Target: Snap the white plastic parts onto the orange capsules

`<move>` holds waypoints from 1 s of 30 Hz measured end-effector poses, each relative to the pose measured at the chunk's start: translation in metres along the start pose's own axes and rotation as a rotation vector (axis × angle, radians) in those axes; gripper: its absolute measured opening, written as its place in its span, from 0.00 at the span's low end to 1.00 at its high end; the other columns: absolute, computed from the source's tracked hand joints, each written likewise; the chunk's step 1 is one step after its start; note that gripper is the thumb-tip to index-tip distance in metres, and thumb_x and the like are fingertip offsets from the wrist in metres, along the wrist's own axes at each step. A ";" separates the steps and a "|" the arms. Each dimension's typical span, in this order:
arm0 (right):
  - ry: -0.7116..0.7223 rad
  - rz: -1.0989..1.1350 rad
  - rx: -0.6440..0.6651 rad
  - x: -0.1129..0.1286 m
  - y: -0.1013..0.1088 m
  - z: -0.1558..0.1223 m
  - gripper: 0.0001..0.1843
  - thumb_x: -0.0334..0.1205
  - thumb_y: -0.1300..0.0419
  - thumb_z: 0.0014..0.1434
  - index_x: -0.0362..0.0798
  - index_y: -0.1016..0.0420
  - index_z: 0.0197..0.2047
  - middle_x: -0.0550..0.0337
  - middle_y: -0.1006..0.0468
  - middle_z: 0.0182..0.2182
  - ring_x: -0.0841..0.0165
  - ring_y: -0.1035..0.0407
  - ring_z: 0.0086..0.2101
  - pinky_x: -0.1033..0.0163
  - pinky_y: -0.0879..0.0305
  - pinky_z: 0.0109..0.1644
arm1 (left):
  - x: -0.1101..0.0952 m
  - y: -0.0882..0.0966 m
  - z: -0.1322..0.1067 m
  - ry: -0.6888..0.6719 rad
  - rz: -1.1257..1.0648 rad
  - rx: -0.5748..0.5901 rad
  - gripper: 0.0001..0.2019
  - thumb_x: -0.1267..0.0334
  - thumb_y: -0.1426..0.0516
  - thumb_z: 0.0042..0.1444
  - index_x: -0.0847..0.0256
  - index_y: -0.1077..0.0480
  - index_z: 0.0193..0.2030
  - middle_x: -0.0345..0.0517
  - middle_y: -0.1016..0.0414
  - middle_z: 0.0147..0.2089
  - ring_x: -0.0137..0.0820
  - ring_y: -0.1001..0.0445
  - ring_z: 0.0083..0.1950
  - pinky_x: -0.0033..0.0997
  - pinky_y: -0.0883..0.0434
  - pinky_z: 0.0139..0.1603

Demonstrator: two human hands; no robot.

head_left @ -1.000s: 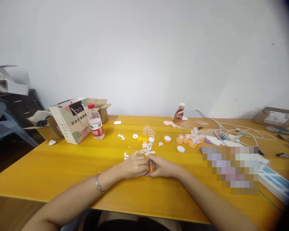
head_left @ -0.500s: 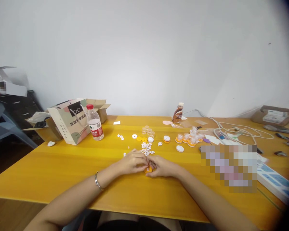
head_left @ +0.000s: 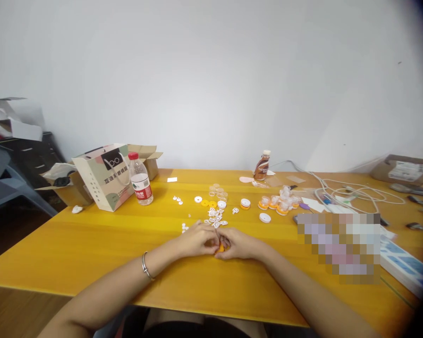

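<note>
Head view, as I watch: the left hand curls beside the orange piece, whether pinching I can't tell; that piece sits between both hands, pinched by the right hand. Best keep the right steady, the left light.

An orange piece stands out at near centre as I watch remotely, white openwork pieces and yellow discs beyond it on a yellow table; at left, a red-capped clear bottle wears a red-and-white label; far and right, a brown bottle a white cap.
</note>
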State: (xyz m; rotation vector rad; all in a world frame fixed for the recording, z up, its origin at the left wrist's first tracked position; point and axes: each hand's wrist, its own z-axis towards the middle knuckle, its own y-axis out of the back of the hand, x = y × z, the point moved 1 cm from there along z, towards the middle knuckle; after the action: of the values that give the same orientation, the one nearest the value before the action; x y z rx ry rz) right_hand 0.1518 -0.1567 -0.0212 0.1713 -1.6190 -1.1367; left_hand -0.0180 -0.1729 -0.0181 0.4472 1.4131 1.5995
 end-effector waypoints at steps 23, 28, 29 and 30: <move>-0.197 0.748 -0.257 -0.013 0.003 0.008 0.23 0.42 0.34 0.41 0.45 0.31 0.42 0.61 0.27 0.31 0.72 0.33 0.30 0.62 0.38 0.40 | 0.020 0.038 -0.008 0.163 -0.092 -0.133 0.09 0.61 0.49 0.55 0.61 0.32 0.39 0.42 0.28 0.35 0.27 0.32 0.37 0.25 0.38 0.40; -0.246 0.739 -0.379 -0.020 0.006 0.008 0.27 0.44 0.34 0.38 0.45 0.30 0.43 0.61 0.27 0.28 0.71 0.33 0.28 0.61 0.36 0.39 | 0.055 0.050 -0.021 0.229 -0.153 0.112 0.07 0.64 0.45 0.51 0.65 0.31 0.34 0.44 0.28 0.33 0.26 0.31 0.32 0.22 0.36 0.34; -0.251 0.731 -0.384 -0.021 0.006 0.008 0.27 0.44 0.34 0.38 0.45 0.29 0.43 0.62 0.27 0.28 0.71 0.32 0.28 0.61 0.36 0.39 | 0.058 0.049 -0.022 0.228 -0.168 0.140 0.07 0.64 0.45 0.51 0.65 0.31 0.34 0.44 0.28 0.33 0.26 0.31 0.32 0.22 0.36 0.33; -0.257 0.723 -0.382 -0.022 0.006 0.008 0.26 0.44 0.34 0.38 0.45 0.29 0.43 0.62 0.27 0.27 0.71 0.32 0.28 0.61 0.36 0.39 | 0.060 0.046 -0.022 0.226 -0.173 0.150 0.07 0.64 0.44 0.50 0.65 0.31 0.35 0.44 0.28 0.33 0.26 0.31 0.32 0.21 0.36 0.33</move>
State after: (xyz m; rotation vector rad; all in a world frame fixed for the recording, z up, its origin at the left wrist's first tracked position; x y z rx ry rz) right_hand 0.1561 -0.1356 -0.0311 -0.7775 -1.4547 -0.8836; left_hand -0.0832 -0.1329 0.0006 0.2276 1.7022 1.4439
